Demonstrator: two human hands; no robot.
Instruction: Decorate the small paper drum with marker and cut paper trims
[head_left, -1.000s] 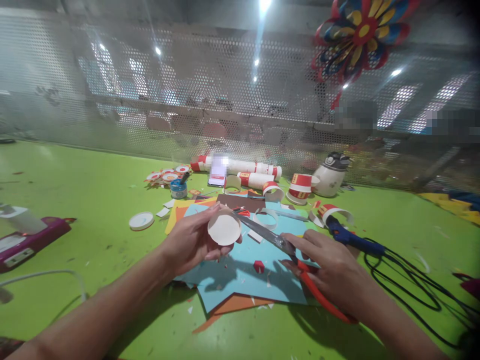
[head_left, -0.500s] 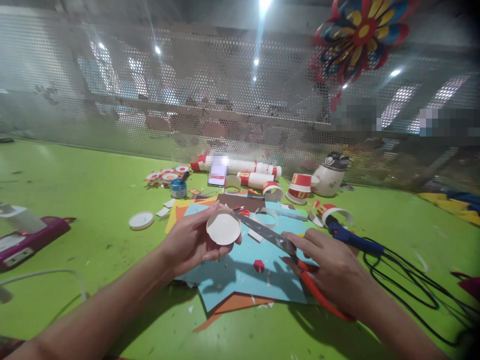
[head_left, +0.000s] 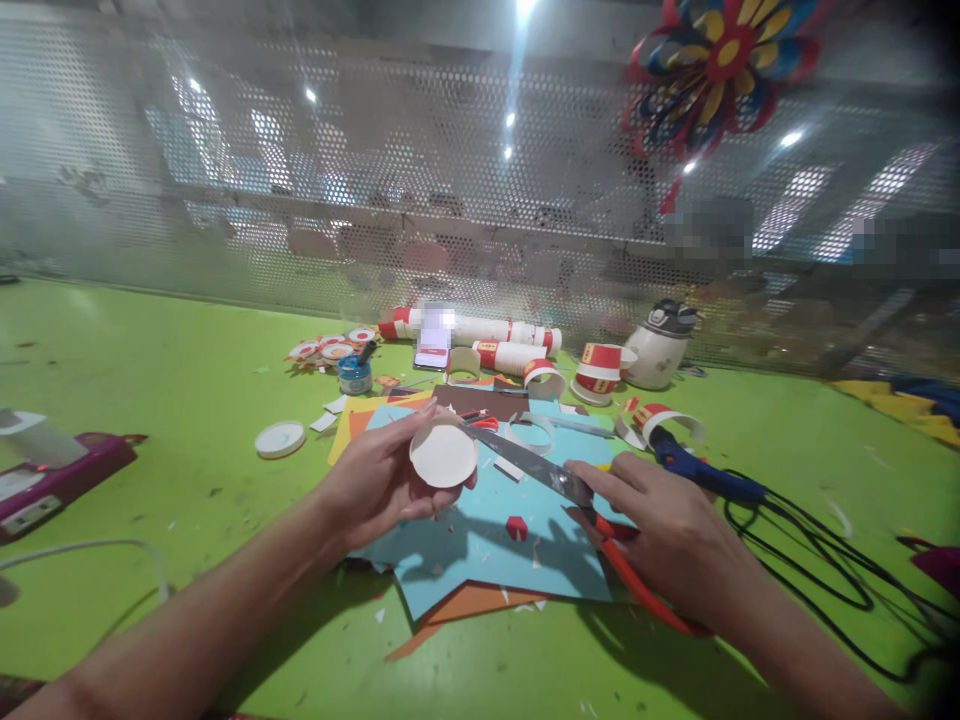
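Between the thumb and fingers of my left hand (head_left: 394,470) is a round white paper disc (head_left: 444,453), its flat face turned toward me. My right hand (head_left: 660,520) is wrapped round the orange handles of a pair of scissors (head_left: 525,462). The blades point up and left, with their tip at the disc's upper right edge; I cannot tell whether they touch it. Below both hands lie light blue paper sheets (head_left: 487,570), strewn with white scraps and a small red piece (head_left: 517,528).
A glue gun (head_left: 705,475) with a black cable lies at the right. Behind stand cut paper cups (head_left: 598,370), a phone (head_left: 433,340), a bottle (head_left: 660,345) and a blue jar (head_left: 355,375). At the left are a white lid (head_left: 280,440) and a purple power strip (head_left: 71,475).
The whole view has shifted very slightly. Both hands keep nearly the same pose, with the disc and scissors held as before.
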